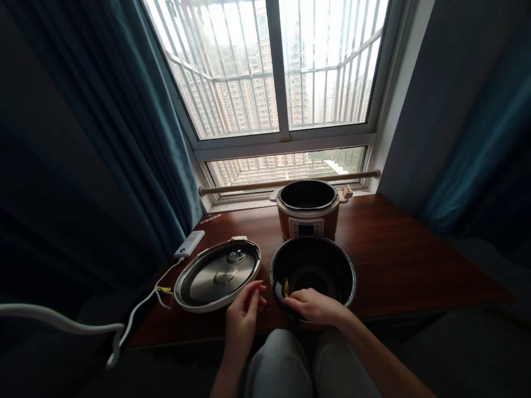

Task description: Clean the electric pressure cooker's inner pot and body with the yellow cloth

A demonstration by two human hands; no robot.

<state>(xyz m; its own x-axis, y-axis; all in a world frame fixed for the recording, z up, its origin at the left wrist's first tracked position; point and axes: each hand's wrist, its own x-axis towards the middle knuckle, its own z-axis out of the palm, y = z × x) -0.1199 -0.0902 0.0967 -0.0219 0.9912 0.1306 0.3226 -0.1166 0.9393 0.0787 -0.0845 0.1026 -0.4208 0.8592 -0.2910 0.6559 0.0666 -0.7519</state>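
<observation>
My right hand (313, 305) reaches over the near rim of a black inner pot (348, 265). Its fingers are closed on a small yellow-edged pad (286, 287), which rests at the pot's left inner wall. Most of the pad is hidden, so whether it is a sponge or a cloth I cannot tell. Between the pot and the round cooker lid (219, 276), my left hand (248, 305) is held up with loosely bent fingers and nothing visible in them. The lid lies with its metal inner side up, just left of that hand.
Behind the pot stands a brown and white electric cooker (307, 213) with a front control panel. A white power strip (189, 244) with a cable (141, 304) lies at the left edge of the wooden table (398, 249). A barred window and a horizontal rail (249, 187) are behind.
</observation>
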